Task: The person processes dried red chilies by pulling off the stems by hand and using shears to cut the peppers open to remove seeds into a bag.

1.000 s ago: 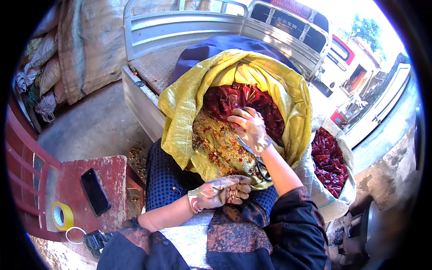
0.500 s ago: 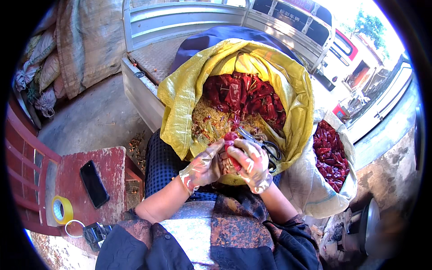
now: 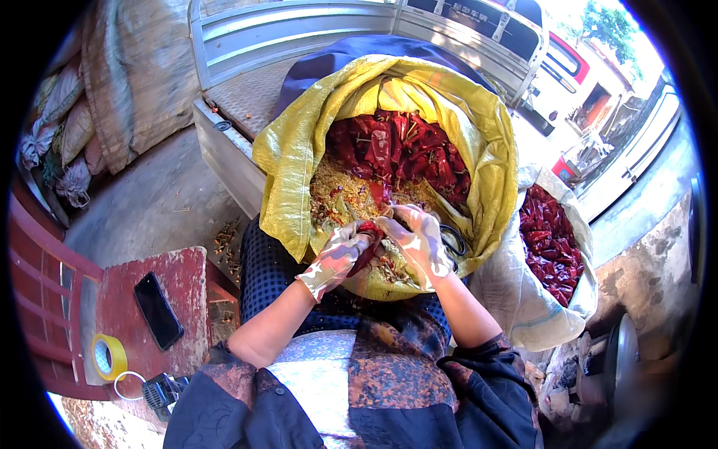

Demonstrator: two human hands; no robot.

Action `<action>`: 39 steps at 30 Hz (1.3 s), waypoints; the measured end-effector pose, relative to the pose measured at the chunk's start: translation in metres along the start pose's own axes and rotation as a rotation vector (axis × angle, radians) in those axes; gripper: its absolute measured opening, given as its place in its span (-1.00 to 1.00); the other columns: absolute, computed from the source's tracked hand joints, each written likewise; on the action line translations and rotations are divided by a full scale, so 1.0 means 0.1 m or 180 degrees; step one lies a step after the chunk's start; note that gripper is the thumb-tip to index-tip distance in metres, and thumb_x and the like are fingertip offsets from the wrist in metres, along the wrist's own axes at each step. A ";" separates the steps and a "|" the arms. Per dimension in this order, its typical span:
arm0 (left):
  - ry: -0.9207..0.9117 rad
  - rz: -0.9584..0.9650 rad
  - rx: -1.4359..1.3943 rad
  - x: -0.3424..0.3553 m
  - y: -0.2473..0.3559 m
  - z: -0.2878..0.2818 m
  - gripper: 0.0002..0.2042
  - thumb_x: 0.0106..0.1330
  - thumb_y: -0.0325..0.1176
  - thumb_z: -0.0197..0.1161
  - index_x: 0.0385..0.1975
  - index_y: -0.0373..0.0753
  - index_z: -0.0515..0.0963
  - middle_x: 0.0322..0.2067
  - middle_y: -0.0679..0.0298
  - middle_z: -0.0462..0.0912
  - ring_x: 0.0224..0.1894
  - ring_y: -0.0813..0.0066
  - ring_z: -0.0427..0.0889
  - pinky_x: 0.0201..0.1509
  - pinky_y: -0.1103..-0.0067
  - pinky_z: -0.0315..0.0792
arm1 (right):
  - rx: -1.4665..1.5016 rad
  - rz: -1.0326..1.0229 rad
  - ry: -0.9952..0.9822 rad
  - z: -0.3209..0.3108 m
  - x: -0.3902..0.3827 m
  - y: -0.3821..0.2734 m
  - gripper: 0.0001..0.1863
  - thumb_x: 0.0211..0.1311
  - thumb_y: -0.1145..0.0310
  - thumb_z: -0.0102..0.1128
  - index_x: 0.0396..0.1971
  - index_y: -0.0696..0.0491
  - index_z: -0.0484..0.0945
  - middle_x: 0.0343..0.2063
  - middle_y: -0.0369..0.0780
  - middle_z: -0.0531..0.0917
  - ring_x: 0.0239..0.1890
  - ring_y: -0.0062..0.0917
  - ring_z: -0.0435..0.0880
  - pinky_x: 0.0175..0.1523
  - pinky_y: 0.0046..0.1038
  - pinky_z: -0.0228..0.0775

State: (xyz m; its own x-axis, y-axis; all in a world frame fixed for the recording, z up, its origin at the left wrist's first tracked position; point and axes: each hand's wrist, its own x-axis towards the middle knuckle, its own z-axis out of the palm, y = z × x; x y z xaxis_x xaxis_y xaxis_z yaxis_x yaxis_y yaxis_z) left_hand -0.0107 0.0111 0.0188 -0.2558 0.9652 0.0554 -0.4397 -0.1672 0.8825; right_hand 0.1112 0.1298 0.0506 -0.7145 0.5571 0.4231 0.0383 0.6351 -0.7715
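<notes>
A dried red chili (image 3: pixel 366 254) is gripped in my left hand (image 3: pixel 335 262), which wears a pale patterned glove. Beside it, my right hand (image 3: pixel 419 243), gloved alike, has thumb and fingers drawn together near the chili's upper end; what they pinch is too small to tell. Both hands are over the near rim of a yellow woven sack (image 3: pixel 288 179). Inside it, whole dried chilies (image 3: pixel 407 150) are heaped at the back, with yellowish seeds and bits (image 3: pixel 340 187) nearer me. Dark scissors handles (image 3: pixel 454 241) show just right of my right hand, their blades hidden.
A white sack (image 3: pixel 535 322) of red chilies (image 3: pixel 550 243) stands to the right. On the left, a worn red chair (image 3: pixel 191 277) bears a phone (image 3: pixel 158 310) and a yellow tape roll (image 3: pixel 109 356). Behind the yellow sack is a metal truck bed (image 3: pixel 232 161).
My hands have moved apart from being close together; the left has turned with a chili showing in its grip. The scissors are more hidden behind my right hand. The whole view has shifted slightly.
</notes>
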 end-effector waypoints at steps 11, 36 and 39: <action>-0.0122 0.0100 0.0672 0.08 -0.24 -0.21 -0.73 0.23 -0.38 0.17 -0.08 -0.27 0.47 -0.30 0.43 0.54 -0.28 0.72 0.44 -0.25 0.73 0.36 | -0.0811 -0.0446 0.0040 0.07 -0.02 -0.23 -0.92 -0.04 0.47 0.19 -0.49 0.14 0.54 -0.52 -0.12 0.56 -0.44 -0.25 0.55 -0.36 -0.37 0.35; -0.0779 0.0554 -0.0546 0.08 -0.20 -0.29 -0.63 0.20 -0.62 0.14 0.03 -0.30 0.34 -0.09 0.23 0.52 -0.16 0.64 0.52 -0.05 0.70 0.42 | 0.2618 0.1579 -0.0288 -0.27 0.05 -0.02 -0.91 0.16 0.39 0.08 -0.53 0.02 0.46 -0.65 -0.41 0.44 -0.65 -0.82 0.32 -0.59 -0.76 0.08; -0.0574 0.0866 -0.0333 0.10 -0.09 -0.33 -0.59 0.12 -0.55 0.27 -0.03 -0.26 0.34 -0.09 0.23 0.49 -0.16 0.55 0.54 -0.04 0.65 0.45 | 0.2605 0.1223 -0.0551 -0.38 0.01 -0.07 -0.89 0.14 0.42 0.05 -0.55 0.07 0.43 -0.63 -0.37 0.44 -0.66 -0.79 0.31 -0.60 -0.75 0.06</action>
State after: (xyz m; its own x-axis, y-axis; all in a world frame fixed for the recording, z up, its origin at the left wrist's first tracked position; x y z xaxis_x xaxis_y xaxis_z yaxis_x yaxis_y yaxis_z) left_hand -0.0374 0.0159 -0.0038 -0.2235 0.9008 0.3723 -0.4645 -0.4342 0.7718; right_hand 0.1364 0.1460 0.0741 -0.8521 0.5216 0.0419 -0.1643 -0.1906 -0.9678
